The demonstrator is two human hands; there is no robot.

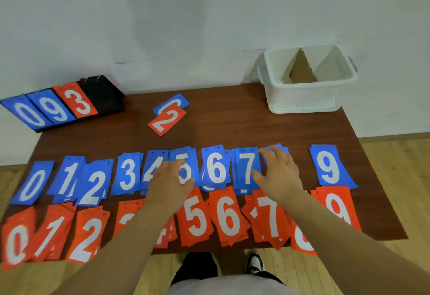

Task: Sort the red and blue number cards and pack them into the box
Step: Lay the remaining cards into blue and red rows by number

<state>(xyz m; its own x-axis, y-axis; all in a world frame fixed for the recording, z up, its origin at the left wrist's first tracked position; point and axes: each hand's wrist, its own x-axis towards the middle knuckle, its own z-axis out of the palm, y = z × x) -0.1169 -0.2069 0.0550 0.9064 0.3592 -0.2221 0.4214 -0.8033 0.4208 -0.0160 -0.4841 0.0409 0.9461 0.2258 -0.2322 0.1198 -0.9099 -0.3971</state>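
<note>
2 rows of number cards lie on the brown table (232, 127) in the head view, and the blue 7 stack (246, 166) serves as the marker for everything else. Just right of it, the right hand (279, 173) lies spread and relaxed over the blue 8 pile (285, 151), hiding most of that pile, with its thumb touching the 7 stack's lower right edge; it grasps nothing that can be seen. To the left of the 7 stack, beyond the blue 6 stack (216, 169), the left hand (172, 183) rests on the blue 5 stack (186, 157) and covers part of the blue 4 stack (156, 162), its fingers loose and not closed round any card. Further left of the 7 stack run the blue 3, 2, 1 and 0 piles, and well to its right sits the blue 9 stack (330, 166). Directly nearer the person than the 7 stack is the red 7 stack (270, 218), part of a red row from 0 to 9. Beyond the 7 stack to the right stands the white box (309, 99) with a cardboard divider (302, 71). Beyond it to the left lie a loose red 2 card (166, 119) overlapping a loose blue card (172, 102), and further left a black scoreboard (102, 94) showing 0, 9, 3.
</note>
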